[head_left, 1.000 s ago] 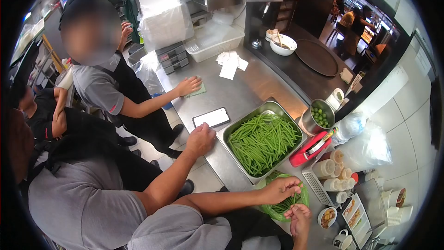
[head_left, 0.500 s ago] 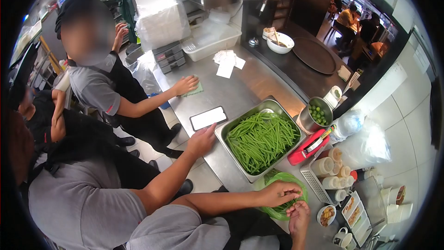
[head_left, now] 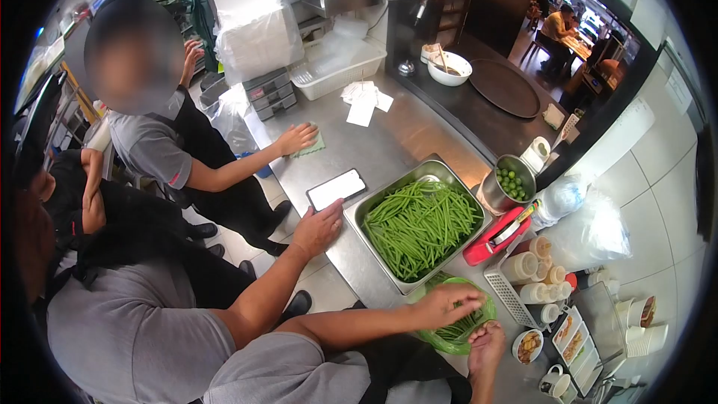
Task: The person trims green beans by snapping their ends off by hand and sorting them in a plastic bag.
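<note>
Over the green plastic bag (head_left: 458, 337) of green beans, my left hand (head_left: 451, 304) is held with loosely bent fingers, slightly blurred, and nothing visible in them. Just to its right and lower, my right hand (head_left: 486, 340) is closed with the fingertips pinched; what it holds is too small to make out. The two hands are apart. A metal pan (head_left: 357, 228) full of long green beans (head_left: 422, 228) sits on the steel counter (head_left: 295, 172), directly beyond the bag. A phone (head_left: 336, 190) with a bright screen lies left of the pan.
A co-worker's hand (head_left: 318, 229) touches the counter edge by the phone; another person's hand (head_left: 298, 139) rests on a green cloth (head_left: 313, 147). Right of the pan are a pot of green fruits (head_left: 511, 182), a red dispenser (head_left: 499, 236), sauce bottles (head_left: 525, 265) and a small bowl (head_left: 528, 346).
My left hand has moved away from my right hand, and its fingers have loosened. The co-worker's hand near the phone has shifted left and its fingers have spread.
</note>
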### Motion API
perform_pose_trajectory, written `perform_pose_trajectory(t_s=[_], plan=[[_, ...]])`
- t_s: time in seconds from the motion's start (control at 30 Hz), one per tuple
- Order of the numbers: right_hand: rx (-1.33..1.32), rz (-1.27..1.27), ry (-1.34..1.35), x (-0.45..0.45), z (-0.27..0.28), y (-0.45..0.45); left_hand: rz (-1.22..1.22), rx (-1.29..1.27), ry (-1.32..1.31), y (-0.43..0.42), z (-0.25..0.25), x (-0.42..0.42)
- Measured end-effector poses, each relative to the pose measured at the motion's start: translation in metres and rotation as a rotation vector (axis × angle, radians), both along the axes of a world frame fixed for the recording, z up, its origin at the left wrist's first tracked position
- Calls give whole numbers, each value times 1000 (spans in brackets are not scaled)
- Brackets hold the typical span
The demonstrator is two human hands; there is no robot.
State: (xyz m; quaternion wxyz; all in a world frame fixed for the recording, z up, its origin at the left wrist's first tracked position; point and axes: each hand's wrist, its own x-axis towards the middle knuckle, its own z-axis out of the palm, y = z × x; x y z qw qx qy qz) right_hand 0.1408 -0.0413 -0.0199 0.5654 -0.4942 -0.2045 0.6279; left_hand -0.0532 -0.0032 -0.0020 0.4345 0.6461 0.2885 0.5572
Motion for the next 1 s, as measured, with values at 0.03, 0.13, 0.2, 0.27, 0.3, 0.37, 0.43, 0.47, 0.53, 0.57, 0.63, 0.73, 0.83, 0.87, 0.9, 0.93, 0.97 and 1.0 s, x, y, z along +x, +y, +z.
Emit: perform_pose_trajectory(t_s=[0.03, 0.13, 0.2, 0.27, 0.3, 0.37, 0.43, 0.47, 0.53, 0.57, 0.63, 0.73, 0.83, 0.87, 0.9, 0.93, 0.97, 1.0], plan=[[18, 27, -8, -1, -1, -1, 95, -54, 29, 5, -4, -5], [11, 101, -116, -3, 1, -4, 262, -121, 73, 17, -5, -21], [9, 120, -152, -3, -3, -5, 335, -188, 87, 27, -13, -35], [8, 140, -188, -3, -5, -5, 390, -178, 193, 37, -16, -54], [21, 166, -225, -3, -5, -6, 444, -167, 298, 43, -17, -64], [37, 195, -262, -5, -4, -6, 527, -158, 342, 62, -23, -84], [82, 242, -347, -5, -3, -7, 632, -22, 440, 92, -37, -108], [84, 247, -351, -5, -3, -8, 733, 118, 536, 101, -40, -115], [91, 281, -459, -7, -3, -8, 762, 163, 564, 100, -29, -119], [91, 278, -461, -8, -3, -7, 783, 208, 598, 98, -24, -120], [79, 301, -550, -8, 1, -8, 647, 41, 505, 86, -21, -113], [107, 323, -534, -5, 0, -9, 400, -208, 376, 68, -25, -91], [65, 277, -527, -3, 6, -11, 294, -293, 354, 58, -39, -76], [112, 269, -540, -3, 9, -12, 267, -326, 369, 55, -38, -74], [162, 266, -552, -2, 13, -13, 274, -284, 357, 54, -39, -72], [151, 249, -557, -2, 17, -13, 288, -242, 343, 54, -38, -69], [182, 233, -589, -3, 24, -14, 277, -248, 334, 53, -36, -67], [215, 221, -619, -2, 27, -15, 266, -248, 334, 51, -34, -63]])
